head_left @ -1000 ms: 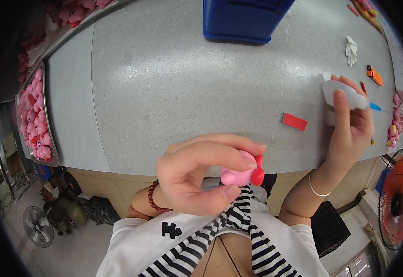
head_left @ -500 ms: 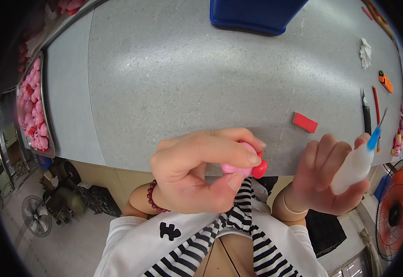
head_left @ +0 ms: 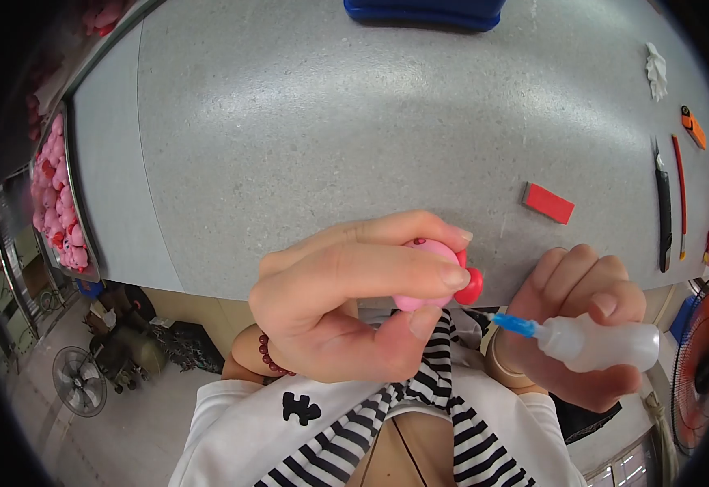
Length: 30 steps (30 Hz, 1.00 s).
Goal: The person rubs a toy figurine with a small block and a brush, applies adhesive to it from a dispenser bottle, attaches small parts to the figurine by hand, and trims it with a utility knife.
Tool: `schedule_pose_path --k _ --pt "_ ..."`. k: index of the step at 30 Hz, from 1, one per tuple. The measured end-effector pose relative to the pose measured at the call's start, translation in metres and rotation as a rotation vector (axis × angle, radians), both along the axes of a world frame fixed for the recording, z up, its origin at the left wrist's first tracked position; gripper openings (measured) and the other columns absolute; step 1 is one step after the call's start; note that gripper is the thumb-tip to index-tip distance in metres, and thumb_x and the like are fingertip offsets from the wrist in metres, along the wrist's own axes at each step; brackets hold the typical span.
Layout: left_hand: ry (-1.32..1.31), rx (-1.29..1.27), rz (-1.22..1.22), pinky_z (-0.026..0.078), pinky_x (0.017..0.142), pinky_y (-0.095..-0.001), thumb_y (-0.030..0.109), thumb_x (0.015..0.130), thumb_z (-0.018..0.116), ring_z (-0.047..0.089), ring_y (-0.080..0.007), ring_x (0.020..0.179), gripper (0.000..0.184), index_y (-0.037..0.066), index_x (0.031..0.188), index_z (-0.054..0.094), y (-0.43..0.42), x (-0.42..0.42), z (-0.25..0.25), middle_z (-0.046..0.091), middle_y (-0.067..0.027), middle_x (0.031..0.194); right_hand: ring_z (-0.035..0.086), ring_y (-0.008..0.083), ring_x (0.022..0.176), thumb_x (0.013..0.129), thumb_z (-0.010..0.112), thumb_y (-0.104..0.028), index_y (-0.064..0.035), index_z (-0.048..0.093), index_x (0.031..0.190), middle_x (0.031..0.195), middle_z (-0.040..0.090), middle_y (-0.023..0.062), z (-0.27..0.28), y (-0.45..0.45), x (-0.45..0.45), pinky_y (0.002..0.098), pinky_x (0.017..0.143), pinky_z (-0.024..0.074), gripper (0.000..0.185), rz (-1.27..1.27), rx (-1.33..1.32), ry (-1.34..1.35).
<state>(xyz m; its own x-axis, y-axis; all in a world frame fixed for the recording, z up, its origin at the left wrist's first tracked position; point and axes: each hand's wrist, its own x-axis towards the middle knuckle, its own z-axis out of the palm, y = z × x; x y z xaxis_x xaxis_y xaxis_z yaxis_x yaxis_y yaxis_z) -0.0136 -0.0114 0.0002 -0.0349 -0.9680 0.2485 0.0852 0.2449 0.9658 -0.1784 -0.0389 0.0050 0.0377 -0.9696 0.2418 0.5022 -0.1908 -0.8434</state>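
Note:
Between the thumb and fingers of my left hand (head_left: pixel 346 296) is a small pink figurine (head_left: pixel 427 268) with red feet; its red part faces right. My right hand (head_left: pixel 581 316) is closed around a white squeeze bottle (head_left: pixel 606 345) with a blue needle tip. The bottle lies nearly level, and its blue tip (head_left: pixel 514 325) points left toward the figurine's red foot (head_left: pixel 472 286). The thin needle end is close to the foot; whether it touches I cannot tell. Part of the figurine is hidden behind my left fingers.
On the grey table (head_left: pixel 306 146) lie a red block (head_left: pixel 549 203), a black craft knife (head_left: pixel 663 211), a red pencil-like stick (head_left: pixel 680 195), an orange cutter (head_left: pixel 693 127) and a crumpled tissue (head_left: pixel 656 71). A blue bin (head_left: pixel 423 12) stands at the back. A tray of pink figurines (head_left: pixel 58 203) sits left.
My right hand has turned the bottle from needle-up to pointing left and brought its tip near the figurine. My left hand still holds the figurine, with its red part turned slightly. The view has shifted a little.

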Motion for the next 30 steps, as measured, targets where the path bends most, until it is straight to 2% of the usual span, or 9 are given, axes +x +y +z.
schedule_pose_path --k 5,30 --pt "-0.017 -0.045 -0.016 0.048 0.059 -0.0299 0.010 0.077 0.060 0.058 -0.0216 0.065 0.027 -0.004 0.098 0.050 -0.0037 0.0005 -0.0006 0.053 -0.0340 0.095 0.031 0.0096 0.048 0.077 0.052 -0.050 -0.0004 0.054 0.090 0.061 0.039 0.0017 0.0020 -0.0014 -0.0024 0.0246 0.044 0.0188 0.052 0.043 -0.025 0.110" --pt "-0.046 -0.070 0.003 0.048 0.056 -0.0286 0.012 0.077 0.061 0.058 -0.0210 0.064 0.028 -0.004 0.096 0.049 -0.0048 0.0015 -0.0017 0.054 -0.0324 0.094 0.031 0.0096 0.049 0.077 0.053 -0.048 0.0003 0.055 0.090 0.061 0.040 0.0020 0.0019 -0.0003 -0.0023 0.0247 0.045 0.0199 0.050 0.041 0.013 0.099"
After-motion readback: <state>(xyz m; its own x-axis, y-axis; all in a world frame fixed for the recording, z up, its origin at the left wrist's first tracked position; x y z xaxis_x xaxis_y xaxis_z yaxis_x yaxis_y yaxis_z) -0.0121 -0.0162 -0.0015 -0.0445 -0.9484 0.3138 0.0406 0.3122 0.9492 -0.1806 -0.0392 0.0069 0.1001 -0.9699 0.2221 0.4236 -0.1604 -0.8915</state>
